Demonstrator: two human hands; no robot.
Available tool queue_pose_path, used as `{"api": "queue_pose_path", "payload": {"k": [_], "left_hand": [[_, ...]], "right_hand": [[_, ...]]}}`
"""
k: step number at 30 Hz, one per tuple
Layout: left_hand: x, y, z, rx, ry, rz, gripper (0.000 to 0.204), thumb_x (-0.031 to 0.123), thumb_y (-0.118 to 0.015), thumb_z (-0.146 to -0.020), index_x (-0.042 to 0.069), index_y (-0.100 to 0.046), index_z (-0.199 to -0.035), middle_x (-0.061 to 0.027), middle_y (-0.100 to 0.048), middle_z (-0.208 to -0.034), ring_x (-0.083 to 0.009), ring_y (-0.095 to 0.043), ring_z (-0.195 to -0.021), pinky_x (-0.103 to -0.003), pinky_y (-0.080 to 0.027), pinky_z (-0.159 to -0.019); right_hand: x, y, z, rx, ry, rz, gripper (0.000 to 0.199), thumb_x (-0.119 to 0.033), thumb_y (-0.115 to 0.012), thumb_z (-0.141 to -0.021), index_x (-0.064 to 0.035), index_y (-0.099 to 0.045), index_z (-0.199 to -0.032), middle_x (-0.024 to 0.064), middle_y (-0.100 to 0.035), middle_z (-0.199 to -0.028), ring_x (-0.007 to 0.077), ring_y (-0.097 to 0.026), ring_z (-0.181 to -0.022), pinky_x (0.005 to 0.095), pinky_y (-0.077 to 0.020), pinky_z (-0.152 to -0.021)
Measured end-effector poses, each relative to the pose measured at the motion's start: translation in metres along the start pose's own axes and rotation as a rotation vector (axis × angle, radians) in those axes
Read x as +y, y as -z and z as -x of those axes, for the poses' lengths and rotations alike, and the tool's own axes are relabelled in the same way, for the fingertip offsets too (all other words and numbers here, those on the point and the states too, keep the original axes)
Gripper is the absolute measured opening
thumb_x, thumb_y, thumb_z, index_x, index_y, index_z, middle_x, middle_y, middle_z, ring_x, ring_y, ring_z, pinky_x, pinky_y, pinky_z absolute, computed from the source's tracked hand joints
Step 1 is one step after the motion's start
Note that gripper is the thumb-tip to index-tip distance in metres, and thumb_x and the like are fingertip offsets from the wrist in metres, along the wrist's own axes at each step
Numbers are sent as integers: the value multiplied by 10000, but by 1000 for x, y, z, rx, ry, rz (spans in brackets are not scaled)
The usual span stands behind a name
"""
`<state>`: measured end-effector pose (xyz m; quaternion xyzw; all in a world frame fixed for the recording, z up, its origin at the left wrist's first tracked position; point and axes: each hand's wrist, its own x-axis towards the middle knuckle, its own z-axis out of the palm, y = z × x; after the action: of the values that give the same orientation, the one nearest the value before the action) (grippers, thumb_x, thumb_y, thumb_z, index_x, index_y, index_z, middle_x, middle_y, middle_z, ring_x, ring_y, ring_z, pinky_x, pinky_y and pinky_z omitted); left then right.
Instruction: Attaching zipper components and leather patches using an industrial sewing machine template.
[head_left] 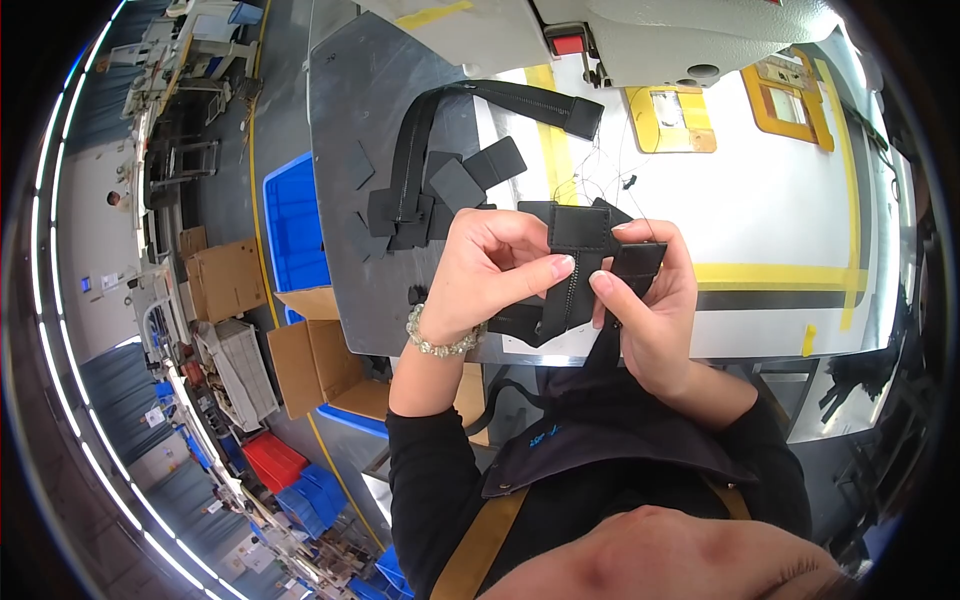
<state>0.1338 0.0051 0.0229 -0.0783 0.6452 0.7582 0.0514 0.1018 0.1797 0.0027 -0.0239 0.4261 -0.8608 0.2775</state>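
Left hand (490,270) pinches black zipper strip with square fabric patch at top (575,262), thumb and forefinger closed on its left edge, likely steadying it upright for inspection. Right hand (650,300) clamps same strip from opposite side, thumb pressing on zipper teeth. Strip sits between both hands, above table edge. Beyond left hand: loose black fabric patches (440,190) and looped black zipper tape (480,105) on grey sewing table (350,120), within reach.
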Motion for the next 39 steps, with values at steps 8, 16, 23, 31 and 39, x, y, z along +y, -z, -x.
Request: {"api": "queue_pose_path", "payload": {"k": [8, 16, 23, 31, 39], "left_hand": [[0, -2, 0, 31, 0, -17, 92, 34, -705, -760, -25, -634, -752, -13, -615, -640, -27, -542, -555, -169, -410, -498], [4, 1, 1, 10, -4, -81, 121, 36, -722, -725, -13, -611, -729, 10, -589, -631, -19, -523, -552, -158, -407, -520], [1, -2, -1, -13, -26, -54, 154, 31, -732, -698, -1, -589, -745, 11, -580, -623, -25, -534, -556, -162, -412, -523], [-2, -4, 0, 9, 34, -9, 156, 41, -734, -712, -10, -597, -767, 11, -580, -621, -20, -530, -559, -161, -407, -524], [7, -7, -2, 15, 58, -24, 146, 36, -732, -721, -9, -602, -769, 18, -574, -625, -14, -521, -558, -156, -393, -516]], "right_hand": [[-1, 1, -1, 3, -29, -11, 368, 40, -620, -815, -17, -414, -1115, 70, -617, -806, 61, -568, -614, 175, -438, -517], [-1, -2, -1, 17, -26, -3, 363, 40, -619, -815, -16, -421, -1113, 62, -613, -801, 56, -557, -607, 178, -439, -513], [0, 1, -2, -7, -11, 41, 362, 36, -604, -809, -30, -429, -1120, 57, -565, -843, 71, -542, -654, 191, -433, -472], [-1, 0, -1, 8, 16, 10, 341, 50, -610, -816, -8, -431, -1100, 68, -602, -829, 65, -566, -626, 184, -441, -518], [-1, 0, -2, 18, 20, 33, 338, 51, -603, -819, -6, -429, -1104, 90, -604, -848, 84, -580, -633, 192, -448, -525]]}}
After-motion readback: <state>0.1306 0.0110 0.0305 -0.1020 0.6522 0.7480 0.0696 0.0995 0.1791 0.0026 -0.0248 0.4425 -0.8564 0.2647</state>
